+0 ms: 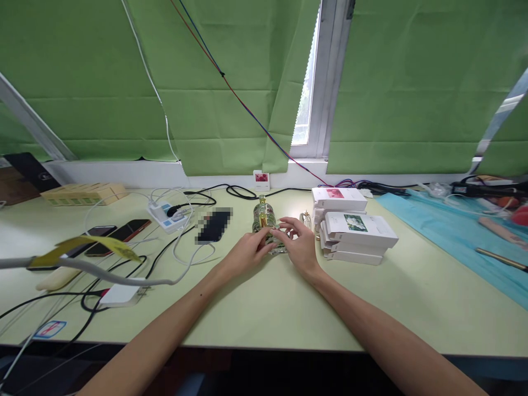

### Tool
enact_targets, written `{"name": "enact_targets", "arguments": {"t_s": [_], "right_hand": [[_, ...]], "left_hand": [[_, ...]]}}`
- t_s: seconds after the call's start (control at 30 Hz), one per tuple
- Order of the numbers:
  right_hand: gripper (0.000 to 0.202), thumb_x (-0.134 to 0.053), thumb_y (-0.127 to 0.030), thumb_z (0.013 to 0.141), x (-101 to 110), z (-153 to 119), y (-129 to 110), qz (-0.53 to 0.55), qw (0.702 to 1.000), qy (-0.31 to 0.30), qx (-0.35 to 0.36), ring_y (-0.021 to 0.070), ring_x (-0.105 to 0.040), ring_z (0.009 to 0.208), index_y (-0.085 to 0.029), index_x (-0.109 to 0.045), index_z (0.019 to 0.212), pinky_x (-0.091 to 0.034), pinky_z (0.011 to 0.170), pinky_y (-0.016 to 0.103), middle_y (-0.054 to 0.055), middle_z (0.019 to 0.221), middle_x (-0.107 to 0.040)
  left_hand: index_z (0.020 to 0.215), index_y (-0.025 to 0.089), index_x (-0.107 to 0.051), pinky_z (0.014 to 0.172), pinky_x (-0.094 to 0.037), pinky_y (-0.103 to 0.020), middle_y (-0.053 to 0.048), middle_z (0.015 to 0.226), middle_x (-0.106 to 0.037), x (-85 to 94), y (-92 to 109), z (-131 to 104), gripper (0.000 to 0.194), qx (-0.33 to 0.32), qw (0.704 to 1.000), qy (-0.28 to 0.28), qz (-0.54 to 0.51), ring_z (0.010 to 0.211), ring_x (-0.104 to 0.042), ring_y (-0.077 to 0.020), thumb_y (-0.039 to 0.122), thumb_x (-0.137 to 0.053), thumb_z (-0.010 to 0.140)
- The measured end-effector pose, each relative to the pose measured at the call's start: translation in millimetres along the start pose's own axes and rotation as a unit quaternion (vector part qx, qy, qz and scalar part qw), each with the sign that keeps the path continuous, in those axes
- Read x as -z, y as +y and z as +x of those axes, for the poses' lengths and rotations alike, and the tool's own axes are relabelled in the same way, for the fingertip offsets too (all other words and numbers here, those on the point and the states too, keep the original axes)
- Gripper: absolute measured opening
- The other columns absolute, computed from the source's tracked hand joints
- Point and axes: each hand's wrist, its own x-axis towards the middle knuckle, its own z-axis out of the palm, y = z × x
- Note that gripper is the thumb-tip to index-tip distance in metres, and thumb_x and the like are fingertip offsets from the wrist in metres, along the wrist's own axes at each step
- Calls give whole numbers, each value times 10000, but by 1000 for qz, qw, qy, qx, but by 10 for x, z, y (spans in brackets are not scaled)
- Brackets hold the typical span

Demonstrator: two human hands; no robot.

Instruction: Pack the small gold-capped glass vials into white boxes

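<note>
In the middle of the pale green table, a clear glass object [279,247] with green and gold tones lies at the fingertips of both hands. My left hand [252,248] has its fingers pinched together over it. Close beside, my right hand [297,243] is closed too, thumb and index finger meeting near the left fingertips. What either pinch holds is too small to make out. Right behind the hands stand glass bottles [262,212] with a yellow-green tint. Another small glass bottle with a gold top [305,218] stands just beyond my right hand.
White boxes [358,234] are stacked right of my right hand. Blue plastic sheeting [445,236] covers the right side. Phones [117,236], a power strip [171,216], a white adapter [124,292] and tangled cables fill the left. A grey cable [119,278] hangs in the left foreground.
</note>
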Motion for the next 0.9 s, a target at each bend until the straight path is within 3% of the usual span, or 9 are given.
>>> {"name": "enact_targets", "arguments": {"t_s": [0.57,0.9], "right_hand": [[322,-750,-452,785,9,0,5,-2,1000,-3,2,228,-704,858,-215,-709,999,-511,714,345,64,931,-766],[329,-767,-447,771,3,-3,0,-1,1000,0,-1,236,-710,891,-211,-713,994,-508,721,344,66,934,-768]], "left_hand": [[1191,190,-586,575,-316,-247,42,636,-560,9,18,-3,306,1,1000,-1,-7,571,-477,-140,387,-492,976],[1120,187,-597,567,-299,-249,42,635,-558,3,7,-1,272,3,1000,0,-1,566,-478,-139,395,-497,977]]}}
